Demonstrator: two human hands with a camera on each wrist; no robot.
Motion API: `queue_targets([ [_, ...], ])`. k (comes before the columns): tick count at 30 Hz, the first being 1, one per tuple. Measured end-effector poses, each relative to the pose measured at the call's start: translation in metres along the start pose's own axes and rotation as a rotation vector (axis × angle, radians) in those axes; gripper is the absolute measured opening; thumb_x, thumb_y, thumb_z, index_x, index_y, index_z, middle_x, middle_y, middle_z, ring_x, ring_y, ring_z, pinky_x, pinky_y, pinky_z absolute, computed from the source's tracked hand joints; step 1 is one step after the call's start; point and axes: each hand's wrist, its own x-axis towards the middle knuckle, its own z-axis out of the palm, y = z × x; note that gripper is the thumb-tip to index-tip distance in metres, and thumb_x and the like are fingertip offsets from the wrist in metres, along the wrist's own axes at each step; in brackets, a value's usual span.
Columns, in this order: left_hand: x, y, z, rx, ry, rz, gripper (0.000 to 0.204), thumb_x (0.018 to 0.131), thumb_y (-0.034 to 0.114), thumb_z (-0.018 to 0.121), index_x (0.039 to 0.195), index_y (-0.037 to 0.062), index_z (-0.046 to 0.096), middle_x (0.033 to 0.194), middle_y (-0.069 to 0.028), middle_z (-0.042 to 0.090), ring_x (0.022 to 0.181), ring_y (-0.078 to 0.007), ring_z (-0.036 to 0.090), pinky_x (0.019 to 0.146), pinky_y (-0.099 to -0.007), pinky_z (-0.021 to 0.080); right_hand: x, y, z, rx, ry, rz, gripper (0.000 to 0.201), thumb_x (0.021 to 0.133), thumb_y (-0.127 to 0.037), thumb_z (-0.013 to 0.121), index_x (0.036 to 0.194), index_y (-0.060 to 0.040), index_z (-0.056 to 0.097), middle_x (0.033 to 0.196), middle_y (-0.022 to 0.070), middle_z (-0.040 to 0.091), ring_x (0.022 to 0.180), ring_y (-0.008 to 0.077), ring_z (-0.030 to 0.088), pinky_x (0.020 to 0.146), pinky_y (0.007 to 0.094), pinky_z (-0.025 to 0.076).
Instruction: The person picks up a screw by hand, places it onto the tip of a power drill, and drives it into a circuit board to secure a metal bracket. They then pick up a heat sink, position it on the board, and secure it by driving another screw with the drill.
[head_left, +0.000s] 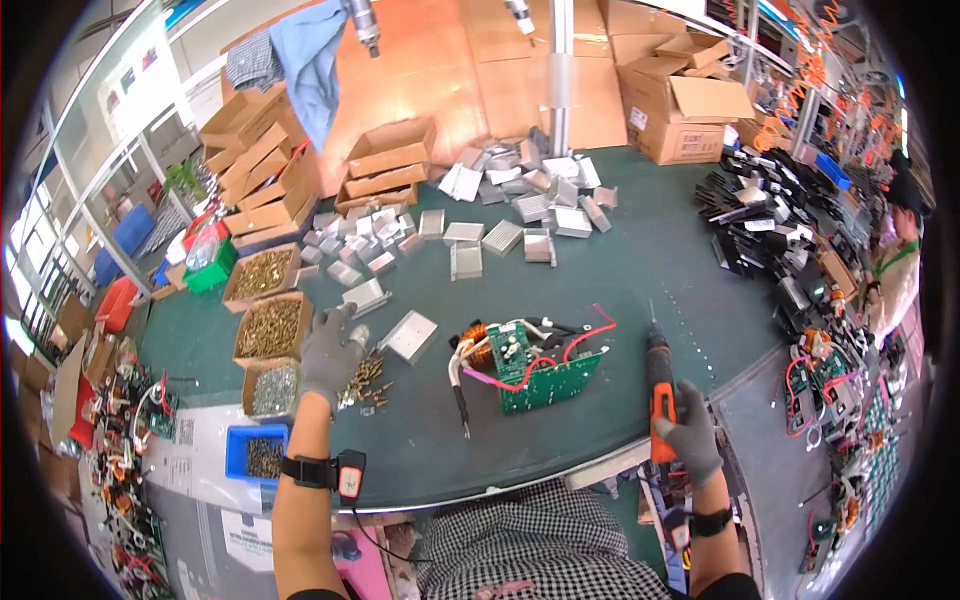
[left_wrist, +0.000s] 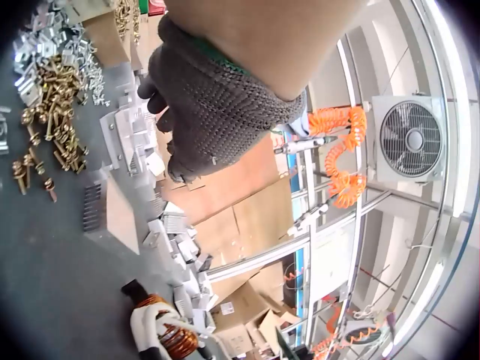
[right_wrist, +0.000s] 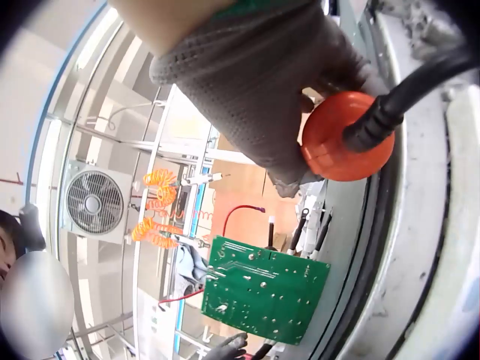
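Dark green worktop (head_left: 580, 285), crowded with silver finned metal blocks (head_left: 502, 237) behind a green circuit board with copper coils (head_left: 550, 385).
Cardboard boxes of fasteners (head_left: 299, 310) stand beside the left hand (head_left: 330, 365), and loose brass-coloured screws (head_left: 365, 382) lie just by it; its grey-gloved fingers are loosely bent, slightly apart, with no grip visible. Right of the board, the grey-gloved right hand (head_left: 692, 437) has its fingers curled round an orange-and-black power screwdriver (head_left: 661, 395), its bit pointing away from the person; the board lies between the hands, touching neither.
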Motion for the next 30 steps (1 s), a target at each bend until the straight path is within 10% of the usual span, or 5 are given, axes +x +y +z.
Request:
queue_targets([
  [6,-0.060,-0.070,-0.057,-0.138,0.229,-0.001,0.033,0.083,0.012,0.061,0.115,0.0046,0.060,0.110,-0.0166,0.060,0.104,-0.0329,0.057,0.089,-0.0387,0.046,-0.090,0.023,0.015,1.658,-0.212,0.542,0.062,0.078,-0.043,0.062,0.123,-0.0016,0.049,0.095,0.0141,0.059,0.073,0.0262,0.058,0.058,0.0395,0.046],
  [14,-0.119,-0.069,-0.054,-0.324,0.250,-0.177,0.023,0.087,0.009,0.060,0.109,0.0014,0.063,0.103,-0.0137,0.067,0.095,-0.0237,0.065,0.083,-0.0312,0.050,-0.074,0.031,0.017,1.686,-0.485,0.554,0.073,0.088,-0.055,0.054,0.134,-0.0002,0.038,0.087,0.0115,0.056,0.064,0.0252,0.057,0.051,0.0378,0.044],
  [23,-0.108,-0.009,0.026,0.128,0.041,-0.159,0.018,0.082,0.022,0.066,0.095,0.0099,0.067,0.091,-0.0106,0.063,0.084,-0.0319,0.061,0.074,-0.0393,0.049,-0.069,-0.048,0.010,1.228,-0.568,0.331,0.076,0.053,-0.003,0.081,0.119,0.0068,0.044,0.079,0.0164,0.061,0.056,0.0264,0.062,0.048,0.0339,0.051],
  [27,-0.102,-0.012,0.029,0.227,-0.039,-0.119,0.018,0.080,0.023,0.067,0.093,0.0108,0.067,0.090,-0.0099,0.062,0.085,-0.0318,0.060,0.075,-0.0426,0.048,-0.068,-0.051,0.006,0.602,-0.889,0.386,0.086,0.050,-0.004,0.089,0.122,0.0040,0.044,0.086,0.0106,0.062,0.072,0.0169,0.062,0.063,0.0286,0.052],
  [30,-0.106,-0.013,0.018,0.253,-0.060,-0.123,0.017,0.080,0.022,0.066,0.093,0.0109,0.067,0.091,-0.0106,0.062,0.086,-0.0321,0.060,0.075,-0.0426,0.048,-0.055,-0.066,0.034,-0.084,-1.035,-0.101,0.083,0.057,-0.030,0.090,0.121,0.0024,0.049,0.089,0.0069,0.062,0.073,0.0146,0.060,0.067,0.0285,0.050],
])
